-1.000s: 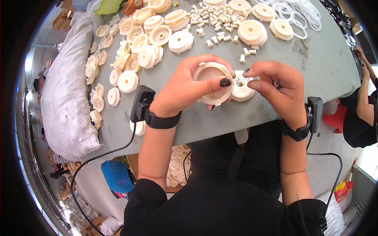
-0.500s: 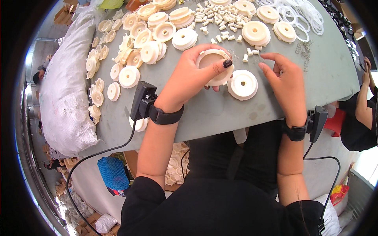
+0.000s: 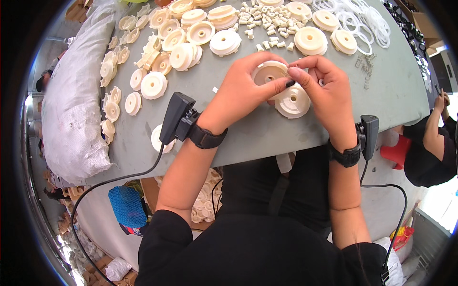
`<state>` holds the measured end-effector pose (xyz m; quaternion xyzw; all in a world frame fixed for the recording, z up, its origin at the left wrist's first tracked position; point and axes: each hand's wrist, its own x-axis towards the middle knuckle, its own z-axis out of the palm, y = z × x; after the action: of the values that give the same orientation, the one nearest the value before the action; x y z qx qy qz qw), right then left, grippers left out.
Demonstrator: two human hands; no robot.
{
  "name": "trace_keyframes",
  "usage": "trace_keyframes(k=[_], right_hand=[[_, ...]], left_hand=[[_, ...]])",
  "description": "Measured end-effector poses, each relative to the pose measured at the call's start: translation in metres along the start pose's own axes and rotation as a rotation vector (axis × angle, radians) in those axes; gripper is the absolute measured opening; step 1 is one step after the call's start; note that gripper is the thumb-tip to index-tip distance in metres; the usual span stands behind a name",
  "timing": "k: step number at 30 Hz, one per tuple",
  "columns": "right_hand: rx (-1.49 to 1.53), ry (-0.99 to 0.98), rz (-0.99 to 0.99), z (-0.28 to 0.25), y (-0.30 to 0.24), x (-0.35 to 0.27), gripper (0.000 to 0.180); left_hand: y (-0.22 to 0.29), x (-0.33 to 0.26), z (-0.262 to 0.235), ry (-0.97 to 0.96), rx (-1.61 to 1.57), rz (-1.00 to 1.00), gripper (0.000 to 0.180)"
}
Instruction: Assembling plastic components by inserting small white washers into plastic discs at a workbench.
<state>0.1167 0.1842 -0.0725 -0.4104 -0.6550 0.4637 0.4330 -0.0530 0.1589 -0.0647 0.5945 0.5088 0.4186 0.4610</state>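
My left hand point(image 3: 241, 93) is closed around the rim of a round cream plastic housing point(image 3: 265, 73), tilted so that its hollow inside with a small centre hole shows. My right hand point(image 3: 329, 93) meets the right edge of that housing, thumb and forefinger pinched together. Whatever lies between those fingertips is too small or hidden to make out. Just below the fingers, a similar cream disc point(image 3: 293, 102) with a central hole lies on the grey table point(image 3: 243, 136). Small coiled metal springs point(image 3: 367, 71) lie to the right of my right hand.
Many cream discs point(image 3: 155, 86) cover the table's left and far side. Small white plastic spools point(image 3: 269, 24) are heaped at the back, beside translucent rings point(image 3: 365, 24). A white woven sack point(image 3: 71, 114) lines the left edge. Another person's hand point(image 3: 441, 101) and a red stool point(image 3: 397, 151) are at right.
My right hand has moved left from beside the small spools to the housing's rim. The housing has tilted, showing more of its inside. The whole view has shifted slightly.
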Motion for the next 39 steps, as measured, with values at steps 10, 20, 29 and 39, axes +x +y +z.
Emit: trace_keyframes(k=[10,20,29,39], right_hand=[[0.07,0.1,0.085,-0.008,-0.004,0.0,0.016],[-0.189,0.122,0.04,-0.002,-0.004,0.0,0.019],[0.158,0.067,0.04,-0.004,-0.009,-0.003,0.018],[-0.392,0.172,0.086,-0.038,0.01,-0.004,0.023]], left_hand=[[-0.002,0.0,-0.006,-0.051,-0.183,-0.159,0.033],[0.001,-0.002,-0.004,-0.066,-0.183,-0.066,0.025],[0.001,-0.002,-0.004,-0.008,-0.145,-0.133,0.027],[-0.001,-0.002,-0.004,0.028,-0.28,-0.161,0.037]])
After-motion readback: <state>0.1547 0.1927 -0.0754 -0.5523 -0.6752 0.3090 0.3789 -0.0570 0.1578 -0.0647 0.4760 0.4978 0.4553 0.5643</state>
